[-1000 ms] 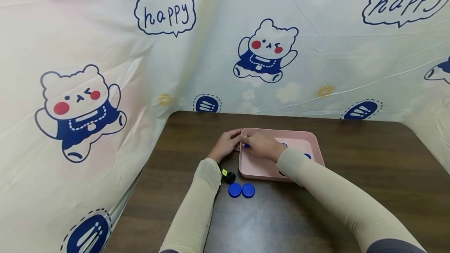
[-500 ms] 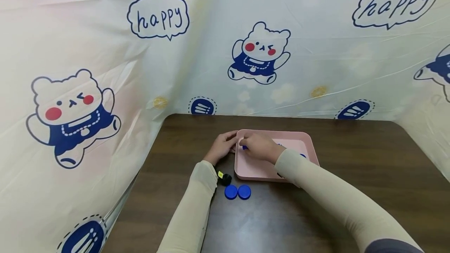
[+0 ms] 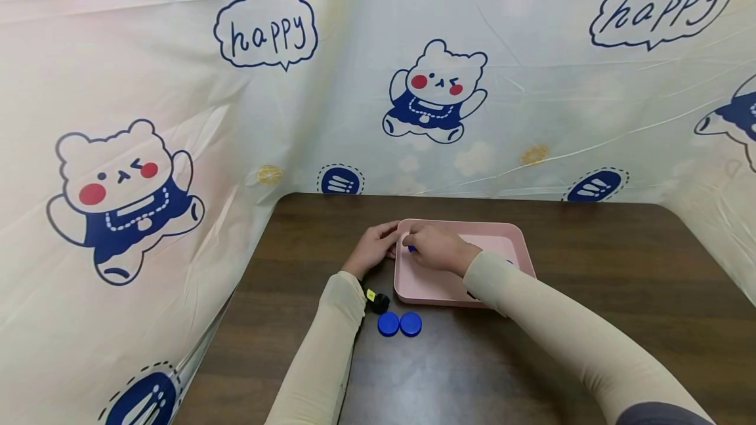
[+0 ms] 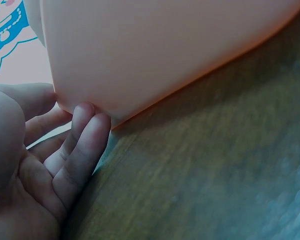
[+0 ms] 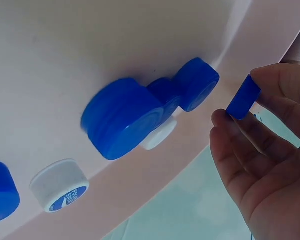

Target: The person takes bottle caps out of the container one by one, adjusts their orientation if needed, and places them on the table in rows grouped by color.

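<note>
My right hand (image 5: 270, 150) pinches a blue bottle cap (image 5: 243, 97) between thumb and fingers, above the pink tray (image 3: 437, 288). Inside the tray, in the right wrist view, lie a large blue cap (image 5: 122, 117), smaller blue caps (image 5: 196, 85) beside it, and white caps, one (image 5: 60, 185) with a printed blue top. My left hand (image 3: 372, 248) holds the tray's far left corner; in the left wrist view its fingers (image 4: 87, 132) touch the tray wall (image 4: 140, 60). From the head, the right hand and sleeve hide much of the tray's inside.
Two blue caps (image 3: 399, 324) lie side by side on the brown table (image 3: 449, 372) before the tray. A black device (image 3: 378, 302) with a yellow tag sits at the left wrist. A printed curtain (image 3: 348, 97) hangs behind the table.
The head view has shifted slightly, moving the scene left. A bit of blue seen earlier to the right of my right hand is now out of sight. Both hands stay nearly in place.
</note>
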A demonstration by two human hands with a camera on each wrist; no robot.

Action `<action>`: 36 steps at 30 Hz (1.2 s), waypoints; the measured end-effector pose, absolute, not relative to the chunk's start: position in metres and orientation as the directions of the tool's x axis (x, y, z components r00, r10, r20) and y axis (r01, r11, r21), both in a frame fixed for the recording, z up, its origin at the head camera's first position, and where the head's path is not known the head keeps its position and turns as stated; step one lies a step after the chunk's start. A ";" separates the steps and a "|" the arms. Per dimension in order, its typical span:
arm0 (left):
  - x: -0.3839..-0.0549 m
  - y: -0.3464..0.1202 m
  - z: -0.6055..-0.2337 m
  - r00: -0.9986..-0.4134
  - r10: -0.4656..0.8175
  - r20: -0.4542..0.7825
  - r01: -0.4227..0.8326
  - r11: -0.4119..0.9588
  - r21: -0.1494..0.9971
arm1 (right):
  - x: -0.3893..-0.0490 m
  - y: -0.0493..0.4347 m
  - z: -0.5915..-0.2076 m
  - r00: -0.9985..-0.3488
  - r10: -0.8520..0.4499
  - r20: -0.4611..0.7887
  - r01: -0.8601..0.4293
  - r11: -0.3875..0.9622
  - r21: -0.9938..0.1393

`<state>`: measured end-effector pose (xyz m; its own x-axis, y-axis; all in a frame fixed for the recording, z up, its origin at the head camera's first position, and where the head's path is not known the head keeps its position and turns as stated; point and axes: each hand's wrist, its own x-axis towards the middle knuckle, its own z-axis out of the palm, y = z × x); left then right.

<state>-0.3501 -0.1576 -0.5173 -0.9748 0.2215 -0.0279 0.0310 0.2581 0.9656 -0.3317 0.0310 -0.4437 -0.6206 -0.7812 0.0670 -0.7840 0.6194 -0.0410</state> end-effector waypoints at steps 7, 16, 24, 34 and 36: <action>-0.348 -0.158 -0.517 -0.976 0.215 -0.027 0.034 0.276 0.961 | -0.330 0.029 -0.444 -0.611 -0.788 0.073 -0.792 0.610 -0.042; -0.349 -0.159 -0.516 -0.977 0.212 -0.013 0.048 0.281 0.958 | -0.325 0.036 -0.440 -0.607 -0.789 0.096 -0.795 0.605 -0.047; -0.346 -0.159 -0.515 -0.978 0.207 -0.033 0.030 0.297 0.954 | -0.321 0.039 -0.437 -0.607 -0.789 0.098 -0.794 0.605 -0.051; -0.346 -0.158 -0.516 -0.973 0.229 -0.038 0.016 0.229 0.973 | -0.312 0.039 -0.428 -0.566 -0.812 0.141 -0.824 0.565 -0.047; -0.347 -0.158 -0.516 -0.973 0.227 -0.033 0.022 0.234 0.972 | -0.311 0.039 -0.426 -0.555 -0.818 0.153 -0.830 0.556 -0.038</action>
<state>-0.3465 -0.1579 -0.5155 -0.9735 0.2265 -0.0325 0.0219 0.2337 0.9721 -0.3109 0.0394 -0.4255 -0.5551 -0.8177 0.1527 -0.8301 0.5564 -0.0381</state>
